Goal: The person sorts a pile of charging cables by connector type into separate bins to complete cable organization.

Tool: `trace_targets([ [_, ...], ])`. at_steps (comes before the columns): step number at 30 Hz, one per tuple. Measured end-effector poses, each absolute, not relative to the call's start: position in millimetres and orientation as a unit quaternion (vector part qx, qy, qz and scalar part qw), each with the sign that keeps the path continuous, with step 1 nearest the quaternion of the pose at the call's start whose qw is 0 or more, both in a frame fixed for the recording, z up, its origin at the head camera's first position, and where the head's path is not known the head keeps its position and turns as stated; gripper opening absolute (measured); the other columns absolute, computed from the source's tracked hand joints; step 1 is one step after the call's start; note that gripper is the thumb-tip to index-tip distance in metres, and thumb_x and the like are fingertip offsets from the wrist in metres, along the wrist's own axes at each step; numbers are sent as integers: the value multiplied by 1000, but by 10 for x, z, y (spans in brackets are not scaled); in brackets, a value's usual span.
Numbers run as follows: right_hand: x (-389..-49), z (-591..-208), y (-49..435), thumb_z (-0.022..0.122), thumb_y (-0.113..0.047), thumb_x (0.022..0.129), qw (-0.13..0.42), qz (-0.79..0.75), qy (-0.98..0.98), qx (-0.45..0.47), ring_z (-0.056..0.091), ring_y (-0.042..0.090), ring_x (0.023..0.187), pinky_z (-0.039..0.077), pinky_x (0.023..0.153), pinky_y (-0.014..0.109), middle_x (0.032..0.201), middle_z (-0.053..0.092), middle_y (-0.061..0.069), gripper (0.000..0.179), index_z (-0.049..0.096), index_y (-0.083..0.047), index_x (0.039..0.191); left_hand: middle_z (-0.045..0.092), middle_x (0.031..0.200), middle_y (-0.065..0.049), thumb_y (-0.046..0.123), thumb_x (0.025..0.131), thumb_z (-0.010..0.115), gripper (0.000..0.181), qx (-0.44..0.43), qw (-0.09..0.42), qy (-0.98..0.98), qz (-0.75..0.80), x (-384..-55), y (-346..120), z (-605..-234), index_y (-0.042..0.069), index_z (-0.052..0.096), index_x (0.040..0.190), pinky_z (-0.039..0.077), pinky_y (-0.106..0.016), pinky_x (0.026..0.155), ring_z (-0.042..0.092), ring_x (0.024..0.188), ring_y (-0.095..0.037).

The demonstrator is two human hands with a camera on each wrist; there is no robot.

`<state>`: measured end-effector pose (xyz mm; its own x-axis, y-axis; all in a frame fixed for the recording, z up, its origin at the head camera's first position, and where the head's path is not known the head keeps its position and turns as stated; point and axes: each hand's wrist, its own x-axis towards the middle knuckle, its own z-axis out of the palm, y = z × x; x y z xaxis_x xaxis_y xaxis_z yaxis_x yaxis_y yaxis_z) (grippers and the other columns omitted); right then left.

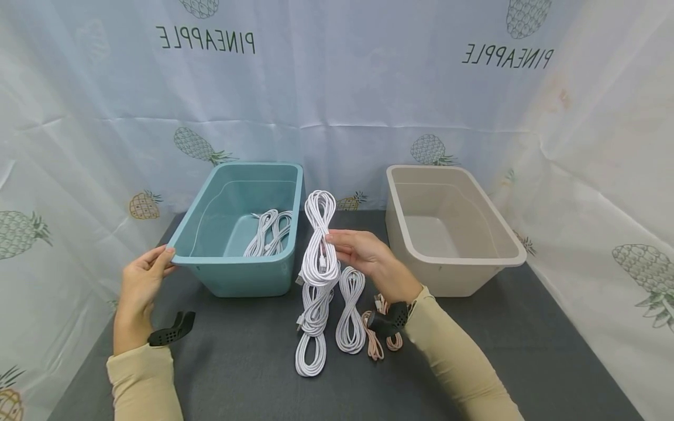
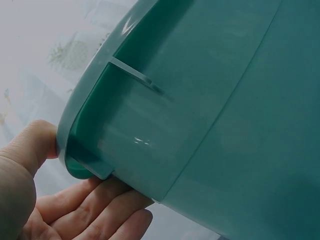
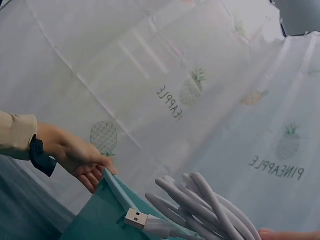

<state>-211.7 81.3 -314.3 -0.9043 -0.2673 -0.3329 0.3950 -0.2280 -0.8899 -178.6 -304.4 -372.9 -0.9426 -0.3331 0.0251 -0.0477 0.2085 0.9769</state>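
My left hand grips the front left corner of the teal bin; in the left wrist view the thumb presses the rim's outside and the fingers lie under it. My right hand pinches a bundled white USB cable at its middle, raised just right of the teal bin. Its metal USB plug shows in the right wrist view. Below it on the table lie another white cable bundle, partly hidden, and a separate white cable bundle. White cables also lie inside the teal bin.
A beige bin stands to the right, its visible floor bare. Pinkish cable bundles lie under the right wrist, partly covered by its black wrist camera. Behind the dark table hangs a pineapple-print curtain.
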Motion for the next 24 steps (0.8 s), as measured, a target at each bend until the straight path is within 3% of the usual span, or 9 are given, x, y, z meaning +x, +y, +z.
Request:
trace_targets([
  [7, -2252, -2987, 597, 60, 3, 91, 201, -799, 561, 83, 68, 6, 71, 58, 64, 18, 73, 70, -4, 34, 60, 5, 125, 58, 75, 37, 40, 96, 55, 68, 131, 103, -792, -587, -1796, -3060, -3735, -9, 40, 141, 43, 1, 64, 61, 70, 18],
  [12, -2367, -2906, 415, 63, 3, 89, 201, -802, 555, 93, 69, 8, 67, 58, 61, 19, 69, 70, -2, 37, 59, 5, 126, 56, 76, 38, 43, 96, 53, 69, 137, 99, -802, -573, -1801, -3064, -3735, -7, 41, 142, 42, 0, 65, 61, 71, 18],
  [13, -2391, -2891, 373, 62, 3, 89, 202, -802, 555, 93, 68, 7, 66, 58, 60, 18, 68, 70, -2, 38, 58, 6, 128, 56, 76, 38, 43, 96, 53, 69, 139, 97, -804, -570, -1802, -3064, -3734, -6, 41, 142, 44, 0, 66, 61, 71, 18],
  [14, -2416, -2877, 333, 63, 4, 89, 201, -801, 556, 93, 68, 7, 66, 58, 60, 18, 68, 70, -2, 39, 58, 6, 128, 55, 76, 39, 44, 96, 53, 69, 142, 95, -805, -568, -1802, -3061, -3731, -6, 41, 142, 48, -4, 77, 60, 72, 19],
  [15, -2443, -2865, 293, 63, 4, 89, 201, -801, 556, 92, 68, 7, 66, 60, 67, 20, 68, 69, -2, 39, 58, 6, 128, 55, 76, 39, 44, 96, 52, 69, 142, 94, -806, -567, -1800, -3061, -3729, -6, 41, 142, 48, -4, 76, 60, 72, 19],
  [18, -2511, -2833, 174, 63, 5, 89, 198, -801, 558, 88, 67, 9, 75, 59, 87, 27, 88, 74, 6, 38, 60, 6, 126, 54, 77, 39, 44, 97, 51, 68, 143, 91, -811, -561, -1794, -3061, -3724, -6, 41, 142, 50, -5, 79, 60, 72, 19],
  [20, -2563, -2814, 93, 64, 6, 88, 196, -801, 558, 92, 70, 15, 89, 54, 99, 32, 109, 73, 13, 37, 61, 6, 125, 54, 77, 39, 44, 97, 51, 68, 144, 89, -813, -557, -1793, -3061, -3720, -5, 41, 142, 52, -9, 86, 60, 73, 19],
  [21, -2587, -2805, 55, 64, 6, 87, 196, -801, 557, 94, 70, 17, 97, 50, 104, 35, 118, 70, 15, 37, 61, 6, 124, 54, 77, 39, 44, 97, 51, 68, 143, 89, -814, -555, -1793, -3064, -3720, -6, 41, 142, 52, -7, 81, 60, 73, 19],
  [24, -2667, -2781, -58, 67, 7, 85, 193, -800, 559, 103, 65, 24, 117, 52, 101, 33, 129, 62, 20, 38, 62, 6, 123, 54, 77, 39, 45, 97, 52, 69, 144, 90, -813, -557, -1794, -3065, -3717, -5, 41, 143, 52, -7, 82, 60, 73, 19],
])
